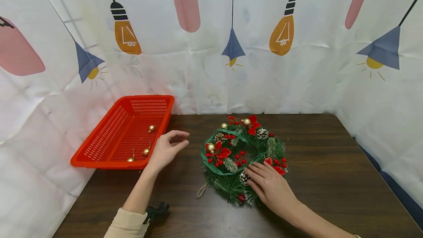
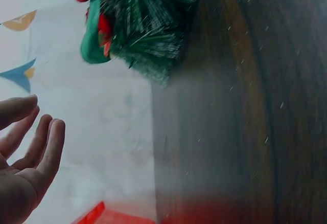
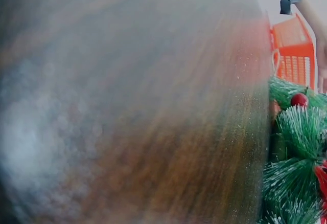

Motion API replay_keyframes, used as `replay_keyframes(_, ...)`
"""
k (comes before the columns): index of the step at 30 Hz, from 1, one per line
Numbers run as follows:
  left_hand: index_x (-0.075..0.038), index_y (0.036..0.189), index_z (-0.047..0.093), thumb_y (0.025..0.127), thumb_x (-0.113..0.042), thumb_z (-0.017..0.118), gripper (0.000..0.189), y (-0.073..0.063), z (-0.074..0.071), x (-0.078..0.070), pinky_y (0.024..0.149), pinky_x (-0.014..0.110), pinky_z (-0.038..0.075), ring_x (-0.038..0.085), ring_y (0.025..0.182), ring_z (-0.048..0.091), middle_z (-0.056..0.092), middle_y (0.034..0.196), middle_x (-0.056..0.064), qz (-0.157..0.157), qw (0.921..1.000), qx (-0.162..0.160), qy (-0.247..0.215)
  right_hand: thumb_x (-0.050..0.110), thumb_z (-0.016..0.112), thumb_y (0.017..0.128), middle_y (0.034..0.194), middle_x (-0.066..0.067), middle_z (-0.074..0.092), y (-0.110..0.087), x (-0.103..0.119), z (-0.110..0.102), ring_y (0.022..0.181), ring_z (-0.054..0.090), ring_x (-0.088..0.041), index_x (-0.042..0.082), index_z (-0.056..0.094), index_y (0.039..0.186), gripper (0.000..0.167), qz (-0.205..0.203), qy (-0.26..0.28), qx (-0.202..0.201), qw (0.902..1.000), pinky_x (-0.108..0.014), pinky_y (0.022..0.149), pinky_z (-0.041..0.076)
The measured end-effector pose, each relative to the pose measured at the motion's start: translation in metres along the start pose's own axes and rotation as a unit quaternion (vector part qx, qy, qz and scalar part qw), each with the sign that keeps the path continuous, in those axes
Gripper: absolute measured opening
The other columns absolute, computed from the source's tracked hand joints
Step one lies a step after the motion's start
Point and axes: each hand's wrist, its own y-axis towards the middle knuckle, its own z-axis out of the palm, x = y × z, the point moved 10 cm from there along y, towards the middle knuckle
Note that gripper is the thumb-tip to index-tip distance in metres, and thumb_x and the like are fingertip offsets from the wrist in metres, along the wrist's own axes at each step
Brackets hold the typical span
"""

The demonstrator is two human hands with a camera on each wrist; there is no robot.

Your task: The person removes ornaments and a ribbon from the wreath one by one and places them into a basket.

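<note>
Red basket (image 1: 105,165): well left of the wreath (image 1: 228,186), its mesh bottom bearing three gold baubles (image 1: 146,152).
Left hand (image 1: 166,151): left of the wreath and apart from it, by the basket's near side; fingers and thumb loosely bent with a gap between, nothing held.
Twine loop (image 1: 201,191): on the table, at the wreath's near-left edge.
Green ribbon (image 1: 218,172): lying in a ring on the wreath – probably soft and light, easy to lift by its left edge.
Handling: the wreath looks light and springy, its berries easy to knock loose – best held by the green outer ring.
Right hand (image 1: 272,190): laid on the wreath's near-right part, fingers nearly straight beside a pine cone (image 1: 245,177); no pinch shows, and the wreath lies under the fingertips.
</note>
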Motion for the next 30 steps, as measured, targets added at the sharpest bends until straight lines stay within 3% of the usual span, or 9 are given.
replay_keyframes(10, -0.006, 0.114, 0.075, 0.093, -0.006, 0.077, 0.021, 0.005, 0.031, -0.001, 0.085, 0.031, 0.059, 0.03, 0.099, 0.07, 0.073, 0.111, 0.009, 0.012, 0.9991, 0.035, -0.018, 0.022, 0.077, 0.091, 0.126, -0.013, 0.07, 0.0, 0.0, 0.001, 0.122, 0.063, -0.031, 0.007, 0.073, 0.128, 0.039, 0.001, -0.001, 0.002, 1.0, -0.055, 0.108, 0.044)
replay_keyframes(17, -0.001, 0.115, 0.074, 0.093, -0.004, 0.076, 0.023, 0.008, 0.053, -0.006, 0.083, 0.034, 0.06, 0.03, 0.099, 0.07, 0.072, 0.113, 0.016, 0.014, 0.9968, 0.071, -0.035, 0.022, 0.078, 0.091, 0.126, -0.013, 0.07, 0.0, 0.0, 0.001, 0.122, 0.064, -0.031, 0.007, 0.073, 0.128, 0.04, 0.0, 0.001, 0.002, 1.0, -0.055, 0.108, 0.044)
replay_keyframes(30, -0.001, 0.118, 0.073, 0.093, -0.004, 0.076, 0.026, 0.011, 0.077, -0.008, 0.084, 0.036, 0.06, 0.022, 0.094, 0.071, 0.071, 0.114, 0.011, 0.007, 0.9925, 0.122, -0.001, 0.02, 0.079, 0.089, 0.126, -0.013, 0.07, 0.0, 0.0, 0.001, 0.121, 0.064, -0.031, 0.006, 0.074, 0.127, 0.04, -0.002, 0.0, 0.002, 1.0, -0.055, 0.107, 0.044)
